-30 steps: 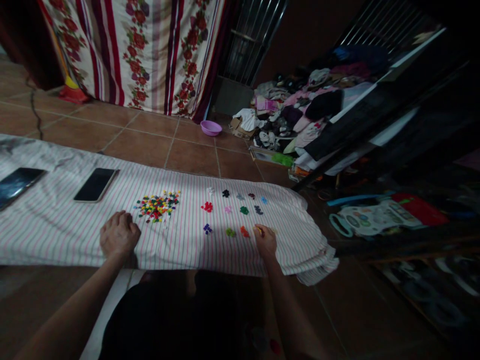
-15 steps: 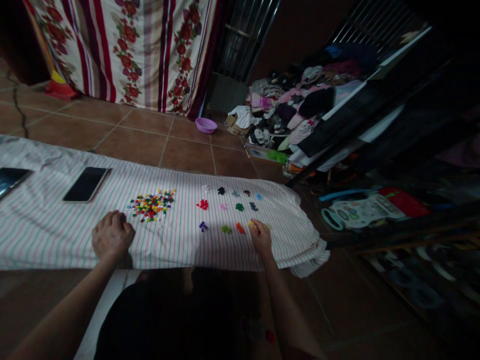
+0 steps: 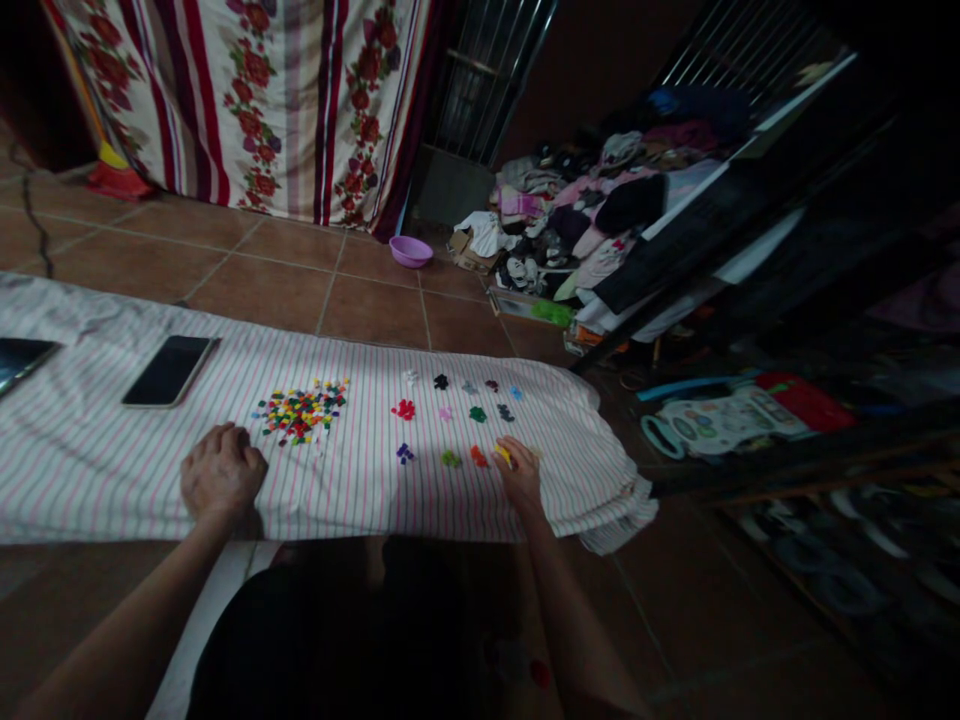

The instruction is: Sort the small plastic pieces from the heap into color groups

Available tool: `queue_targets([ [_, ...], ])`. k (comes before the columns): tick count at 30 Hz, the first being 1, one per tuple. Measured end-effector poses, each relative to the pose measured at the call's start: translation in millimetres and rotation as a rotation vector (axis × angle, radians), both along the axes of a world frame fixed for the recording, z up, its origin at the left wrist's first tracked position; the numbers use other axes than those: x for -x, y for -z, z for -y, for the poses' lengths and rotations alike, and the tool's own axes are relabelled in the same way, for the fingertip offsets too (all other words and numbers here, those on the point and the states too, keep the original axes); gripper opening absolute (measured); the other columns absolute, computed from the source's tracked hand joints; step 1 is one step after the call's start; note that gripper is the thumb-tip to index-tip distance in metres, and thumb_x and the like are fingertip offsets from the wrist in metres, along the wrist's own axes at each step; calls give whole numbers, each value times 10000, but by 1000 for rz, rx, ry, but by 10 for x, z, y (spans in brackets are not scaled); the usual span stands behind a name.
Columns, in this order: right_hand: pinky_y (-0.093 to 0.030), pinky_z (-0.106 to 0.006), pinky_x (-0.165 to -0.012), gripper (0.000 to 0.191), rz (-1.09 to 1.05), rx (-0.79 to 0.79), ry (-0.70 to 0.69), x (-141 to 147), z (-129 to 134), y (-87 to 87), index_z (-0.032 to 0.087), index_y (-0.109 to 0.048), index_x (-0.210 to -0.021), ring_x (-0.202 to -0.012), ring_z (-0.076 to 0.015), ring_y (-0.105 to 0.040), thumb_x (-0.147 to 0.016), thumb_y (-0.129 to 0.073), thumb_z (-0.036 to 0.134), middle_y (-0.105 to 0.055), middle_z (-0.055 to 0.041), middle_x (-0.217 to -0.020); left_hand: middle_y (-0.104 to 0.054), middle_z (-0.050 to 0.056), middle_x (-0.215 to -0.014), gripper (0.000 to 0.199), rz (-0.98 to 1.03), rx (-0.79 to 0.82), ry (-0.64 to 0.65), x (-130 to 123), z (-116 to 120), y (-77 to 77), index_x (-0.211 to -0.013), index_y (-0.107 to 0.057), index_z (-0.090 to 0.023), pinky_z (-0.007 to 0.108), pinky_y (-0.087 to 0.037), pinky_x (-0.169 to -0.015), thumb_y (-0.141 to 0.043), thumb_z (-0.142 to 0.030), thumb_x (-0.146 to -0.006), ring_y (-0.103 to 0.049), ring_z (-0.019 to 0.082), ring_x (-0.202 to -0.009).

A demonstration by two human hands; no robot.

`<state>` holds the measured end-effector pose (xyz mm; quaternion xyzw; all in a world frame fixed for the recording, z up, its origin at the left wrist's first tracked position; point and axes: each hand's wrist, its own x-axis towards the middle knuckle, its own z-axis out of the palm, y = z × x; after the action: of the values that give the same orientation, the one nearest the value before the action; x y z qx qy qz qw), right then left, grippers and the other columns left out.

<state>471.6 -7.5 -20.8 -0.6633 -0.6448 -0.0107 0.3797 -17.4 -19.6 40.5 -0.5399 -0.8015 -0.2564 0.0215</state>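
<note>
My right hand is at the right end of the nearest row of little piles, its fingers pinched together at small yellow pieces. Beside it on the left lie orange pieces, then lime green and dark blue ones. Further rows hold small piles, among them red, dark green and black. My left hand rests on the cloth with its fingers curled in, and nothing shows in it. Just right of it spreads a mixed heap of coloured pieces.
A striped cloth covers the low surface. A phone lies on the left, with another dark device at the edge. Beyond are a purple basin, a floral curtain and piled clothes.
The fingers of my right hand have shifted slightly, and more of the yellow pieces shows at their tips. My left hand stays on the cloth.
</note>
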Motion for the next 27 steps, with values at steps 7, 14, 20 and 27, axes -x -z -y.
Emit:
queue_targets([
  [7, -436, -463, -944, 401, -61, -34, 15, 78, 37, -120, 185, -706, -943, -1015, -253, -617, -869, -436, 471, -714, -121, -1029, -616, 151, -1229, 316, 19, -65, 2, -21, 5, 2, -1041, -616, -130, 457, -386, -992, -419, -242, -821, -539, 308, -1169],
  [14, -473, -443, -890, 419, -111, -99, 104, 197, 43, -314, 171, -709, -927, -932, -250, -620, -880, -399, 448, -721, -130, -951, -606, 132, -1239, 323, 34, -59, 17, -2, 9, 17, -1064, -600, -164, 463, -378, -1000, -440, -246, -795, -527, 306, -1181],
  [20, -488, -411, -900, 385, -126, -94, 35, 501, -52, -551, 162, -709, -958, -950, -238, -632, -887, -424, 410, -716, -128, -996, -595, 174, -1260, 355, 23, -48, 27, 13, -7, 57, -1084, -609, -128, 458, -373, -1000, -430, -239, -798, -523, 309, -1191],
  [27, -524, -377, -871, 339, -111, -38, -163, 1096, -256, -661, 199, -715, -967, -985, -219, -639, -888, -421, 348, -704, -102, -1018, -603, 153, -1259, 370, 5, -54, 18, 35, -26, 122, -1107, -606, -131, 439, -375, -978, -399, -246, -822, -526, 289, -1181],
])
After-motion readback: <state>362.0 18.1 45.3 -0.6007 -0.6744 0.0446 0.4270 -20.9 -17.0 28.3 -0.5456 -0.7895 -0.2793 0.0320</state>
